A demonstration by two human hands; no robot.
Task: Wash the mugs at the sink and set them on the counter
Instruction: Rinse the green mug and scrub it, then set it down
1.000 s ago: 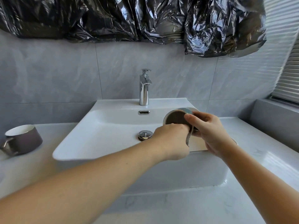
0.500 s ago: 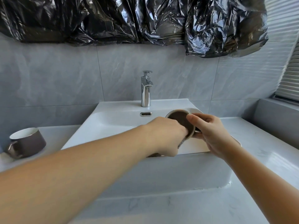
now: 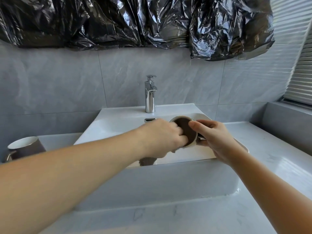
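Note:
My right hand (image 3: 217, 141) grips a mug (image 3: 179, 118) from its far side and holds it tilted over the white sink (image 3: 118, 125), mouth toward me. My left hand (image 3: 162, 137) has its fingers curled into the mug's mouth and presses a brown cloth (image 3: 187, 130) against the inside. An end of the cloth hangs below that hand. A second mug (image 3: 25, 147), brown outside and white inside, stands upright on the counter at the far left.
A chrome faucet (image 3: 150, 95) rises behind the basin, with no water running. The grey counter (image 3: 270, 149) runs along both sides. A pale oval rim (image 3: 244, 147) shows under my right wrist. Black plastic sheeting (image 3: 152, 22) hangs above, and window blinds (image 3: 300, 81) are on the right.
My left hand has slid from beside the mug to its mouth, with the fingers now inside. The mug has stayed over the basin's right side in my right hand.

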